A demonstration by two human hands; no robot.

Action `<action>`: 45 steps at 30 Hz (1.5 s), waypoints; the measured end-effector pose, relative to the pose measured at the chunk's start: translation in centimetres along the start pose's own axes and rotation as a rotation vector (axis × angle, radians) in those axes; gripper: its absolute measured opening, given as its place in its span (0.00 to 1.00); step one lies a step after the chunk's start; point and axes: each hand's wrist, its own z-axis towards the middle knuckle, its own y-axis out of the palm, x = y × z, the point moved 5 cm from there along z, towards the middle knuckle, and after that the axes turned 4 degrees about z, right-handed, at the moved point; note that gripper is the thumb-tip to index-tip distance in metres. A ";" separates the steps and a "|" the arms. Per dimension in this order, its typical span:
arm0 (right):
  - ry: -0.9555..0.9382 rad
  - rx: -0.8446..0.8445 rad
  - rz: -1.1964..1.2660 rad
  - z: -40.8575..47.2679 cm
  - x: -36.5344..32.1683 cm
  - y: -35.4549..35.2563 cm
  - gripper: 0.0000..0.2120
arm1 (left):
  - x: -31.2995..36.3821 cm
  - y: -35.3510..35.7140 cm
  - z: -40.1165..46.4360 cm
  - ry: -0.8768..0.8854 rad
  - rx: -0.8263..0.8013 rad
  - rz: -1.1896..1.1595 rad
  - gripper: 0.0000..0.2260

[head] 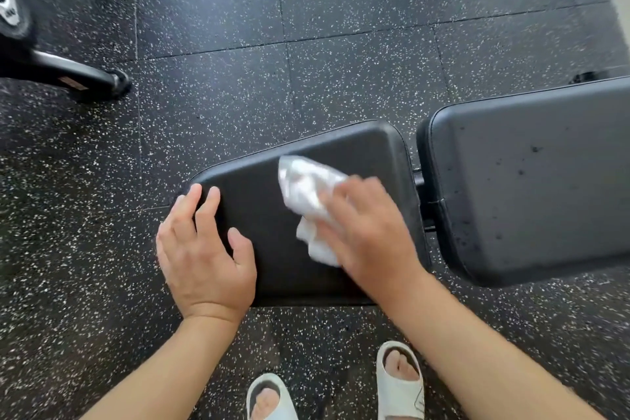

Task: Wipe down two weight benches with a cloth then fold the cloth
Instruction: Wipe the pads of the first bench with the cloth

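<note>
On the bench seat pad (300,215), the right hand (371,232) is gripping a crumpled white cloth (306,194), fingers curled around it, pressing it against the black vinyl. Left hand (204,249) is resting flat, fingers relaxed, over the pad's near-left corner. Backrest pad (531,181) is lying just beside, right. White slide sandals (399,382) are standing on speckled rubber flooring (306,27).

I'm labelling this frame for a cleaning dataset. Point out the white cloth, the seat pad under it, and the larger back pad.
white cloth (305,186), head view, its bunched upper part.
seat pad (272,242), head view, bare middle between the hands.
back pad (531,181), head view, centre of its speckled top.
</note>
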 end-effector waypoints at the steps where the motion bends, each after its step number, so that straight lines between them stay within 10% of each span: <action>1: 0.050 0.054 -0.018 2.1 0.7 0.0 0.12 | 0.0 0.0 0.0 -0.003 0.000 -0.002 0.26; 6: 0.214 0.137 -0.041 7.2 0.2 1.6 0.11 | 0.1 -0.2 0.0 -0.008 0.006 -0.009 0.26; 15: -0.059 0.056 0.043 -8.0 1.2 -1.3 0.11 | -0.2 0.0 0.0 0.003 0.017 -0.003 0.26; 25: 0.227 0.279 -0.015 5.4 5.3 -1.6 0.06 | 0.1 -0.2 0.1 -0.002 0.009 -0.016 0.26; 34: -0.027 -0.005 0.096 -6.7 0.5 -1.4 0.12 | 0.0 -0.2 0.0 -0.017 -0.027 -0.005 0.26; 45: 0.272 0.174 -0.041 10.4 6.2 -1.1 0.08 | -0.3 0.3 0.0 -0.003 -0.012 0.013 0.27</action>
